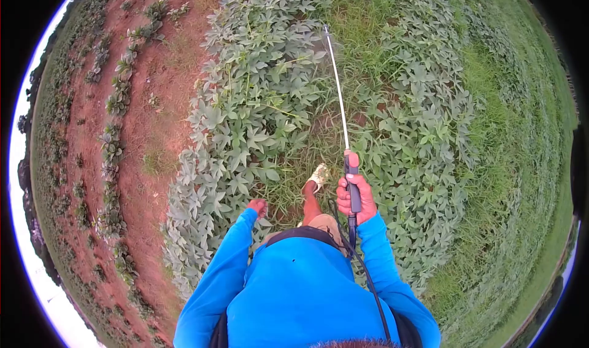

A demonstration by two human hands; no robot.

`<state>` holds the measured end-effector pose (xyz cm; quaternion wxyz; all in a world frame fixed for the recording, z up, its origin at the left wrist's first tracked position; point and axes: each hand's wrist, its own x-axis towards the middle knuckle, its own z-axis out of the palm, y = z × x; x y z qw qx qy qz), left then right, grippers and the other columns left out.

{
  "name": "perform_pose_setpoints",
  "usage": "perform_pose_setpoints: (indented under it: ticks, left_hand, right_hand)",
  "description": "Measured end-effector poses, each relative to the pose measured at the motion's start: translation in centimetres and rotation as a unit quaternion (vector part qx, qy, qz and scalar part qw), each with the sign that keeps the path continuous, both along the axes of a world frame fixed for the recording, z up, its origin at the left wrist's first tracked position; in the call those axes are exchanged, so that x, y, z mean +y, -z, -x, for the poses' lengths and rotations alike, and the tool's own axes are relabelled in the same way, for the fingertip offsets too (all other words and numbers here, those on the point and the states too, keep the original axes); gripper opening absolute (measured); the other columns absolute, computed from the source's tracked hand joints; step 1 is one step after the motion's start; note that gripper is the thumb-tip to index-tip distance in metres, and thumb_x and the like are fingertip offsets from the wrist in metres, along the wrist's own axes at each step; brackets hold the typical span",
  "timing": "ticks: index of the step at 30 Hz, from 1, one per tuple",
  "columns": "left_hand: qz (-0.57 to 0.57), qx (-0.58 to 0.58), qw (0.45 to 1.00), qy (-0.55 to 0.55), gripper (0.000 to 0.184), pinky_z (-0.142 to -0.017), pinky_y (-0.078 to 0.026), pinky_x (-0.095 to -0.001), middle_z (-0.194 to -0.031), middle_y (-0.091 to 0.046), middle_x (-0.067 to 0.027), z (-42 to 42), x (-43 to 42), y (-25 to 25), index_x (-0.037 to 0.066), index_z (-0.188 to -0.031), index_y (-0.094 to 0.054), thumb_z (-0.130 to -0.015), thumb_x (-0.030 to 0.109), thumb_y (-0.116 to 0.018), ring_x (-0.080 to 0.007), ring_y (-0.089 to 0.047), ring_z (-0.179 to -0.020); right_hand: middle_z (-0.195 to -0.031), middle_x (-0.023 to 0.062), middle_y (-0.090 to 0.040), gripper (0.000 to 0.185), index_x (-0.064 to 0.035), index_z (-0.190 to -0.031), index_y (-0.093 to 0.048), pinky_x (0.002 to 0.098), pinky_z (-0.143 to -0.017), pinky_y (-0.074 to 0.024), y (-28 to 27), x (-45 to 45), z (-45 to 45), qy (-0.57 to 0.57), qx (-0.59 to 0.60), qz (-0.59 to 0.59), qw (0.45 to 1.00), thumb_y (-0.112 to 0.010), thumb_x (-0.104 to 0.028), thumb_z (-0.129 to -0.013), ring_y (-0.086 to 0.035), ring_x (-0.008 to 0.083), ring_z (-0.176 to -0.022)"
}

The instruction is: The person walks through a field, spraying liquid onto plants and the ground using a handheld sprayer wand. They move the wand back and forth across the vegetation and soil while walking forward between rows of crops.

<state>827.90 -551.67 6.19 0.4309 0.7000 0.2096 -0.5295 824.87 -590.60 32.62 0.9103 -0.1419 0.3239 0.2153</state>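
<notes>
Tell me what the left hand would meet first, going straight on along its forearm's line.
The left hand would probably meet the green leaves just ahead; its height above them is unclear, so it might pass over.

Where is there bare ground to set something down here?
Barest is the red soil between the low plant row and the leafy bed left of the wand in the right hand. It is crowded in that bed and the grass beside the wand.
</notes>
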Motion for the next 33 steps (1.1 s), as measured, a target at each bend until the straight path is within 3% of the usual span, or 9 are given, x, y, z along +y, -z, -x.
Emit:
perform_pose_setpoints:
  ticks: [2,5,8,14,16,21,26,28,33]
  left_hand:
    - [0.022,-0.031,0.999,-0.014,0.025,-0.038,-0.038,-0.0266,-0.07,-0.057,-0.0053,-3.5,-0.8,0.0,0.006,-0.094,-0.057,-0.083,0.025,-0.045,-0.014,-0.053,-0.049]
    - [0.018,-0.077,0.996,0.038,0.027,-0.038,-0.038,-0.0247,-0.07,-0.057,-0.0046,-8.9,-4.6,-2.6,0.006,-0.094,-0.056,-0.085,0.029,-0.045,-0.0113,-0.051,-0.048]
    - [0.042,-0.096,0.994,0.036,0.03,-0.038,-0.038,-0.0234,-0.071,-0.056,-0.0043,-13.3,-7.8,-3.5,0.005,-0.095,-0.056,-0.087,0.031,-0.044,-0.0105,-0.05,-0.049]
    - [0.052,-0.122,0.99,0.053,0.029,-0.042,-0.041,-0.0247,-0.068,-0.058,-0.0019,-17.9,-14.2,-4.6,0.008,-0.093,-0.061,-0.084,0.031,-0.047,-0.011,-0.051,-0.048]
    - [0.043,-0.116,0.989,0.076,0.033,-0.039,-0.039,-0.0246,-0.072,-0.057,-0.0049,-18.5,-15.1,-3.9,0.004,-0.099,-0.058,-0.085,0.031,-0.045,-0.0125,-0.052,-0.051]
    - [-0.042,-0.087,0.989,0.113,0.033,-0.039,-0.04,-0.0279,-0.069,-0.058,-0.0064,-18.6,-15.7,-4.1,0.006,-0.097,-0.06,-0.081,0.032,-0.046,-0.0154,-0.052,-0.047]
    - [-0.064,-0.103,0.986,0.116,0.035,-0.04,-0.043,-0.0305,-0.069,-0.06,-0.0082,-19.6,-14.7,-3.2,0.006,-0.099,-0.061,-0.081,0.035,-0.052,-0.0167,-0.055,-0.047]
    - [-0.078,-0.086,0.981,0.156,0.035,-0.04,-0.043,-0.0305,-0.07,-0.06,-0.0085,-20.6,-15.8,-4.4,0.006,-0.099,-0.061,-0.08,0.034,-0.052,-0.017,-0.055,-0.047]
    - [-0.013,-0.058,0.995,0.083,0.033,-0.039,-0.041,-0.0291,-0.065,-0.057,-0.0066,-22.8,-18.6,-3.3,0.005,-0.095,-0.059,-0.084,0.035,-0.049,-0.0145,-0.052,-0.045]
  right_hand:
    - [-0.056,-0.0016,-0.038,0.025,-0.0115,-0.077,-0.044,0.0219,-0.032,-0.0282,-0.1,-0.5,-1.8,0.002,0.019,0.02,1.0,-0.055,-0.034,-0.083,-0.032,0.0076,-0.039]
    - [-0.056,0.0006,-0.044,0.026,-0.0113,-0.078,-0.043,0.0225,-0.033,-0.0327,0.5,-1.9,-3.3,0.092,0.06,0.144,0.983,-0.059,-0.031,-0.08,-0.042,0.0095,-0.039]
    - [-0.054,0.0005,-0.043,0.026,-0.011,-0.078,-0.044,0.0231,-0.032,-0.0334,0.8,-3.7,-4.8,0.135,0.085,0.202,0.966,-0.06,-0.031,-0.08,-0.041,0.0101,-0.037]
    - [-0.054,0.0015,-0.046,0.024,-0.0106,-0.079,-0.044,0.0243,-0.031,-0.0345,1.5,-8.4,-8.1,0.175,0.078,0.235,0.953,-0.061,-0.028,-0.08,-0.044,0.0113,-0.037]
    - [-0.055,0.0013,-0.045,0.024,-0.011,-0.079,-0.044,0.024,-0.032,-0.0345,0.9,-9.6,-9.1,0.16,0.056,0.225,0.959,-0.06,-0.029,-0.08,-0.044,0.0108,-0.038]
    - [-0.057,-0.0016,-0.038,0.026,-0.0124,-0.078,-0.044,0.0224,-0.034,-0.0277,0.9,-12.0,-10.1,0.05,-0.004,-0.003,0.999,-0.055,-0.036,-0.082,-0.032,0.0075,-0.04]
    - [-0.058,-0.0008,-0.038,0.024,-0.0112,-0.079,-0.044,0.0223,-0.034,-0.0295,0.8,-13.7,-11.1,-0.002,-0.038,-0.108,0.993,-0.052,-0.034,-0.083,-0.032,0.0075,-0.041]
    - [-0.058,-0.0003,-0.038,0.025,-0.0101,-0.081,-0.044,0.0221,-0.033,-0.0311,1.2,-14.5,-11.9,-0.007,-0.08,-0.212,0.974,-0.052,-0.033,-0.083,-0.032,0.0076,-0.04]
    - [-0.057,-0.001,-0.039,0.024,-0.0105,-0.08,-0.044,0.0213,-0.034,-0.0307,1.4,-17.1,-15.3,-0.027,-0.073,-0.132,0.988,-0.054,-0.032,-0.083,-0.033,0.0073,-0.04]
